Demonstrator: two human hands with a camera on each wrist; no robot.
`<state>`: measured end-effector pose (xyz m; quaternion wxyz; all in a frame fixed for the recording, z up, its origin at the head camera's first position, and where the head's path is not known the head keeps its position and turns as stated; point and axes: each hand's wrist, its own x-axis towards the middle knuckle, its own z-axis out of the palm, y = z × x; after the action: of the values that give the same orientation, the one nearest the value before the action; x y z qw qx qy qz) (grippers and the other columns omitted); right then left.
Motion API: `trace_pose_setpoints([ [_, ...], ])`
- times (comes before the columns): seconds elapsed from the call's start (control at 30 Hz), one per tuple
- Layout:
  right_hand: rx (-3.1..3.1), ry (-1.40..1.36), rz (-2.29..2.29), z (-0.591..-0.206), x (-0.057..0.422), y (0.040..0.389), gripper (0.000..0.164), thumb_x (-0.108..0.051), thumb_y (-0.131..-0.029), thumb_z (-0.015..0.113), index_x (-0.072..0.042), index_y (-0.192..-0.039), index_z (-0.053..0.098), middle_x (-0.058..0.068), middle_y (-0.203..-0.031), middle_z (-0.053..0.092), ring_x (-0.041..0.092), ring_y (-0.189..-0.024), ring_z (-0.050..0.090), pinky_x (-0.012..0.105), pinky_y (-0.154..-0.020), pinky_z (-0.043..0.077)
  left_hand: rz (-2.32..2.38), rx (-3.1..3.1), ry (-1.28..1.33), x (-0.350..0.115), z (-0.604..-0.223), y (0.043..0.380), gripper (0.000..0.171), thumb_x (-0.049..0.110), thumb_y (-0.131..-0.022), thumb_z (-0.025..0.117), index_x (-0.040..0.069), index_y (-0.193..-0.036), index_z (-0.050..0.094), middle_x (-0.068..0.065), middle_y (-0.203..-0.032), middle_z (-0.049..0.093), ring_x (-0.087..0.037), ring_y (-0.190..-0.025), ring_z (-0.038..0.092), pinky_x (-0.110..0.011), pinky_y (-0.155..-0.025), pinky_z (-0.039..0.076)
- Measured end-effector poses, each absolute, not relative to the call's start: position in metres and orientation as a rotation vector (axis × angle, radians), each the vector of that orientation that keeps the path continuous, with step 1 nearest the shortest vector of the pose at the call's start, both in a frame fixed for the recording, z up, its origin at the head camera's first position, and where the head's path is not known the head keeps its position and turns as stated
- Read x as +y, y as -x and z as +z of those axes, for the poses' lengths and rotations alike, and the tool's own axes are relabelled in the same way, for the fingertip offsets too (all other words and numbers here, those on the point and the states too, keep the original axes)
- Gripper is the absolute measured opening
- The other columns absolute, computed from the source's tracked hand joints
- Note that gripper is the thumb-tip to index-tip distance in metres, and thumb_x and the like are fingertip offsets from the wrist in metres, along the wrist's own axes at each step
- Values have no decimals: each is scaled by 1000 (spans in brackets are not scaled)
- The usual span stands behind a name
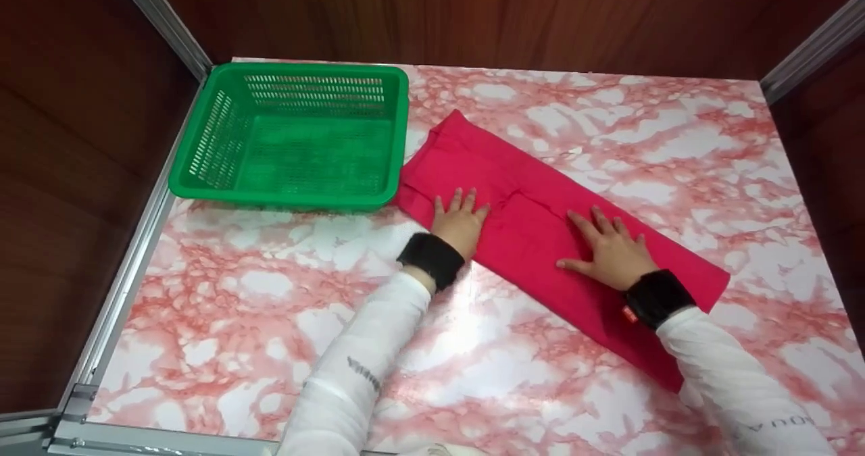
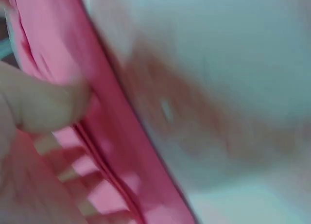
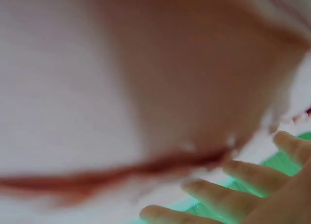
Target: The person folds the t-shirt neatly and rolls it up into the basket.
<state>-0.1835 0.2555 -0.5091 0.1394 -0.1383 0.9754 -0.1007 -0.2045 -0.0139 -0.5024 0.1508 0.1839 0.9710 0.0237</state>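
Observation:
A folded red cloth (image 1: 534,240) lies slantwise on the marbled table, long and narrow, with creases near its middle. My left hand (image 1: 459,230) rests on its near edge toward the left end, fingers spread. Farther right, my right hand (image 1: 613,257) lies on the cloth with its thumb held out to the side. In the left wrist view the hand (image 2: 43,180) appears beside the cloth's layered edge, partly blurred. The right wrist view catches extended fingers (image 3: 221,197), mostly against a blurred pale surface.
A green plastic basket (image 1: 284,199) with slotted sides stands at the back left, close to the cloth's left end. Brown wood-grain panels (image 1: 473,17) wall the table (image 1: 284,368) at the back and sides, with metal rails (image 1: 145,240) along the left edge.

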Motion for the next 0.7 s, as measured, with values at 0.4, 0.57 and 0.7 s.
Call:
trace_pose_setpoints([
  [0.4, 2746, 940, -264, -499, 190, 244, 87, -61, -79, 63, -38, -150, 19, 8, -159, -1, 41, -143, 0, 77, -98, 13, -148, 2808, -1110, 90, -508, 73, 54, 46, -94, 49, 33, -144, 36, -4, -150, 34, -31, -141, 23, -56, -106, 28],
  [0.57, 2583, 1063, -107, -498, 168, 251, 89, -67, -76, 61, -42, -149, 16, 3, -160, -5, 41, -143, -8, 79, -96, 8, -208, 2787, -1301, 114, -513, 42, 59, 54, -93, 44, 36, -147, 30, -1, -154, 27, -27, -141, 22, -55, -105, 28],
  [0.7, 2511, 1034, -36, -498, 162, 250, 91, -69, -75, 60, -43, -149, 14, 2, -159, -7, 41, -143, -11, 78, -97, 5, -236, 2765, -1310, 121, -519, 35, 63, 58, -91, 45, 39, -148, 25, 2, -156, 22, -29, -143, 16, -57, -104, 26],
])
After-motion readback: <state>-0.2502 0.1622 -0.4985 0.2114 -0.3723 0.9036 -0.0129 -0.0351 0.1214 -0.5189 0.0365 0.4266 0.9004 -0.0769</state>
